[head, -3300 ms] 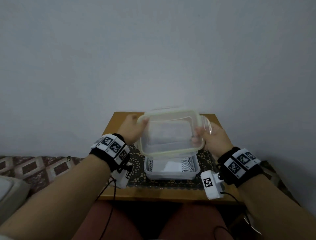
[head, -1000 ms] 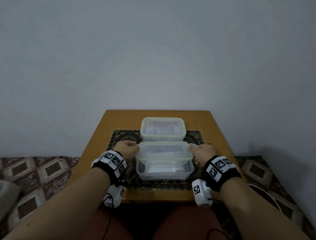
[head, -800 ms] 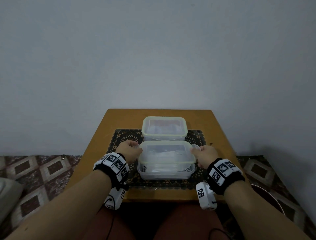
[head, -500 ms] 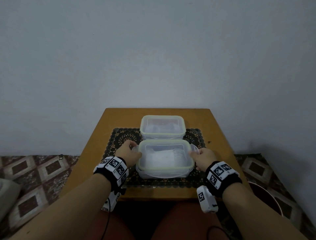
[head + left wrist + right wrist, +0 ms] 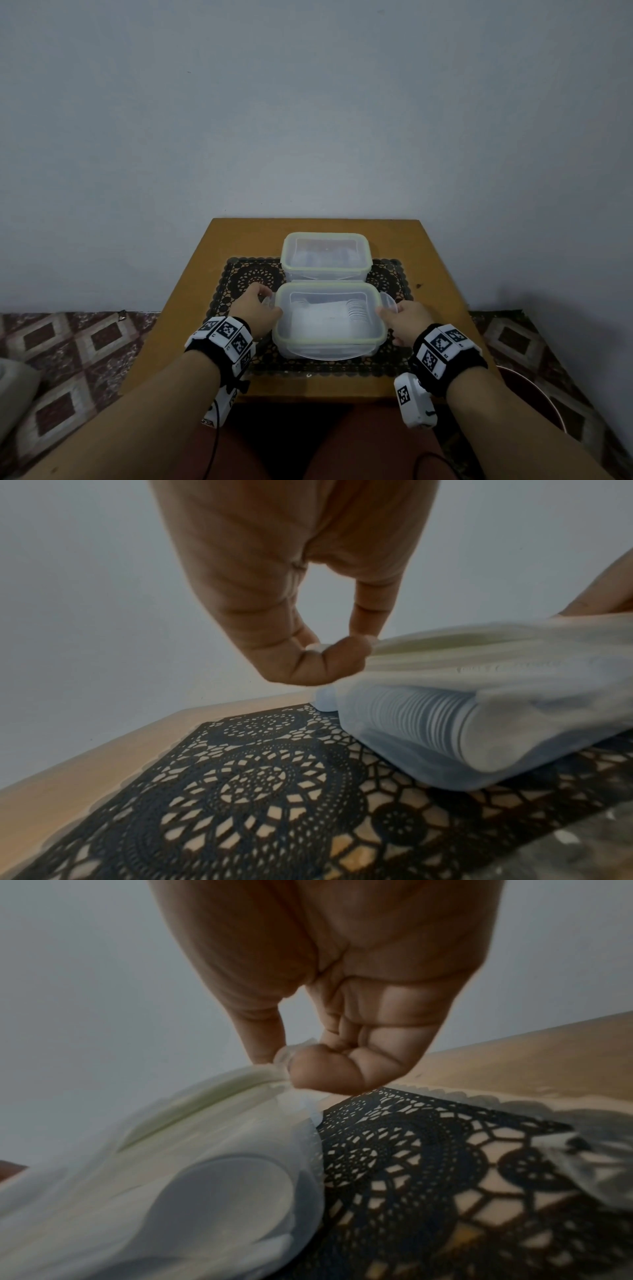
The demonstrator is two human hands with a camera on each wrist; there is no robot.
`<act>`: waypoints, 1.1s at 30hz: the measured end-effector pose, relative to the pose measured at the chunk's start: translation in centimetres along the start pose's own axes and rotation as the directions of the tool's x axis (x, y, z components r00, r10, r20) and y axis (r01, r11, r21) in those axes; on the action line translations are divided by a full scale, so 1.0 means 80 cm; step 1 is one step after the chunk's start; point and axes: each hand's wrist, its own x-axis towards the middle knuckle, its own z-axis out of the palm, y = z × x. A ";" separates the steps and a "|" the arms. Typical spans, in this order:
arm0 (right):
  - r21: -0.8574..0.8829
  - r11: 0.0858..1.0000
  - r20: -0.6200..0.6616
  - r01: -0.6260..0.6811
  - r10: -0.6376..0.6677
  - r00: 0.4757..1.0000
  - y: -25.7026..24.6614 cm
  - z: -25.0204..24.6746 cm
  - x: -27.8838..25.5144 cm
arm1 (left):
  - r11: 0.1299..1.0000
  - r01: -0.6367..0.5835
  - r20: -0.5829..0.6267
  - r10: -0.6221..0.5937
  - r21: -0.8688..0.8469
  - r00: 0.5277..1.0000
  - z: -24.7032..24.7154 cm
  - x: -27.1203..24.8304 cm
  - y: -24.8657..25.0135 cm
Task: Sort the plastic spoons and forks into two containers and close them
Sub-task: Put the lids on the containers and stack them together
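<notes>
Two hands work one lid. Left hand [image 5: 291,593]: thumb and forefinger pinch the clear side flap [image 5: 268,301] at the lid's left end, other fingers curled behind. Right hand [image 5: 342,988]: thumb and forefinger pinch the matching flap [image 5: 389,302] at the lid's right end. Lid [image 5: 327,317], clear with pale green rim, sits on the near container [image 5: 445,737], flaps on both short ends standing out sideways, not folded down; the near long-edge flap juts toward the person. Whether the lid is fully seated, cannot tell. Through the container wall: a tight row of stacked white plastic cutlery [image 5: 358,310], ribbed edges on show in the left wrist view; spoons or forks, cannot tell. Far container [image 5: 326,255], same make, lid on, stands just behind the near one, the two close or touching. Both rest on a dark lace mat [image 5: 251,279] laid over a wooden table [image 5: 442,298] set against a plain grey wall [image 5: 308,120]. Marker bands on both wrists. Patterned floor [image 5: 85,346] on either side of the table.
</notes>
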 end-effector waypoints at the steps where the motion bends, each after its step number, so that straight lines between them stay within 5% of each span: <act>1: -0.017 1.000 -0.014 0.020 -0.021 1.000 0.000 0.000 0.000 | 1.000 0.001 0.008 -0.001 0.005 1.000 0.000 0.001 -0.001; 12: -0.310 0.937 -0.059 0.161 -0.188 0.980 -0.007 0.000 -0.012 | 0.992 -0.009 0.019 0.006 0.128 1.000 -0.007 0.004 -0.008; 21: -0.174 0.970 0.027 0.168 -0.166 0.986 0.000 -0.010 -0.003 | 0.994 -0.054 0.082 0.047 0.093 0.996 -0.006 0.000 -0.009; 33: -0.321 0.934 0.144 0.158 -0.117 0.983 -0.017 -0.022 -0.002 | 0.984 -0.094 0.074 0.084 0.154 0.994 -0.007 -0.007 -0.002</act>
